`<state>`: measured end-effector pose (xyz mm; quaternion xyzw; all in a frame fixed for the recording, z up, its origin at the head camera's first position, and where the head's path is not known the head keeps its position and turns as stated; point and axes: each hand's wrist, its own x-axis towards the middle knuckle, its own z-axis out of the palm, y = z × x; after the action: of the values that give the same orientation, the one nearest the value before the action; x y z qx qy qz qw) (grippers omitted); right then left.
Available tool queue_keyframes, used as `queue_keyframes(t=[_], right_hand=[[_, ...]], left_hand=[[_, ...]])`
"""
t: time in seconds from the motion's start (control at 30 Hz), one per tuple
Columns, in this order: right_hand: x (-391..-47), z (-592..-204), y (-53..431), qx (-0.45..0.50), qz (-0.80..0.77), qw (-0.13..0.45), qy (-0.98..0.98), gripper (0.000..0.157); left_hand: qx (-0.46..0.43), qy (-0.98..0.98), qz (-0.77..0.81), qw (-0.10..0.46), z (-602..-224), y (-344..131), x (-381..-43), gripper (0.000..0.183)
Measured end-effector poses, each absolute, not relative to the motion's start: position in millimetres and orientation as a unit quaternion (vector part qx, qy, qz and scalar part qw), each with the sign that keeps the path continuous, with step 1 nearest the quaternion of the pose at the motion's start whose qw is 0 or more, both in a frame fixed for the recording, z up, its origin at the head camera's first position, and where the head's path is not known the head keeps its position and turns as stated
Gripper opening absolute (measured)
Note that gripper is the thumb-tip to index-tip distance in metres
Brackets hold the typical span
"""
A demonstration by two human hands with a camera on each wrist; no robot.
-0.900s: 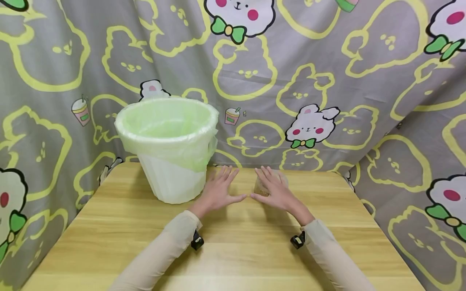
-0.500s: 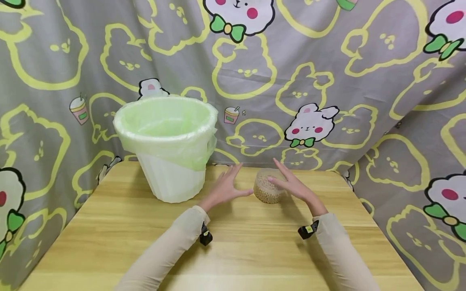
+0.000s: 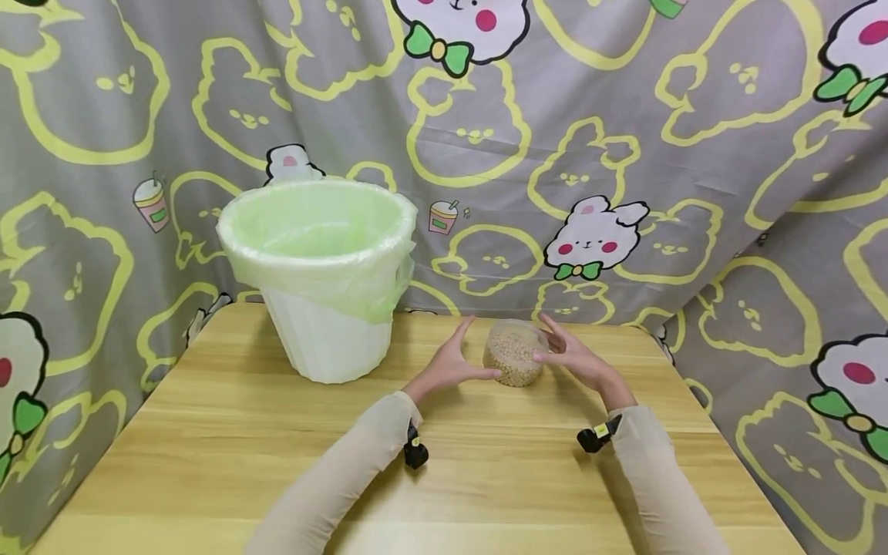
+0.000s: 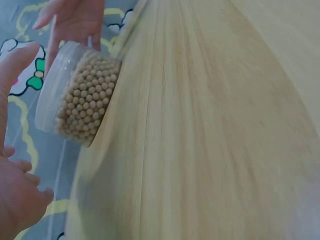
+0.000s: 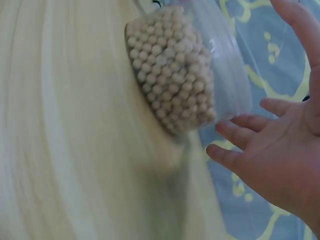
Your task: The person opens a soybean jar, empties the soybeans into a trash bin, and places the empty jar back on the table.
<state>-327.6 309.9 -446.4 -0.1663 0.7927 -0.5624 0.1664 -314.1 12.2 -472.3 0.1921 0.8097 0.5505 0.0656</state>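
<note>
On the left, the white bin (image 3: 333, 339), with a green bag (image 3: 375, 285) folded over its rim, stands where it stood a second ago on the worktop (image 3: 479, 478). The left hand (image 3: 451, 366) has slid rightward, away from the bin; its fingers and thumb are spread apart, holding nothing, and the thumb tip now comes close to the lower left side of the jar (image 3: 513, 358). The clear jar, part filled with small tan balls (image 5: 165, 70), sits upright on the worktop in its same spot. The right hand (image 3: 581, 362), which was in front of the jar, has moved to its right side, thumb and fingers apart; whether it touches I cannot tell. So the jar, partly covered a moment ago, now lies between two unclosed hands, by my judgement not yet gripped.
</note>
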Motion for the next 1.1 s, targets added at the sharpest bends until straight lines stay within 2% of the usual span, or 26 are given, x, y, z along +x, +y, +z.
queue_keyframes(t=[0.2, 0.4, 0.83, 1.1], right_hand=[[-333.1, -457.9, 315.3, -0.175, -0.574, 0.2, 0.774, 0.111], [-337.6, -465.1, 316.0, -0.184, -0.558, 0.197, 0.785, 0.117], [-346.3, -477.8, 316.7, -0.198, -0.548, 0.188, 0.79, 0.106], [-345.6, -480.4, 314.1, -0.187, -0.536, 0.158, 0.808, 0.101]], left_hand=[[0.181, 0.789, 0.58, 0.088, -476.8, 20.3, -321.2, 0.127], [0.197, 0.77, 0.598, 0.098, -480.3, 27.9, -329.0, 0.127], [0.223, 0.765, 0.593, 0.115, -479.9, 44.5, -337.2, 0.119], [0.223, 0.728, 0.64, 0.106, -487.1, 50.3, -341.8, 0.098]])
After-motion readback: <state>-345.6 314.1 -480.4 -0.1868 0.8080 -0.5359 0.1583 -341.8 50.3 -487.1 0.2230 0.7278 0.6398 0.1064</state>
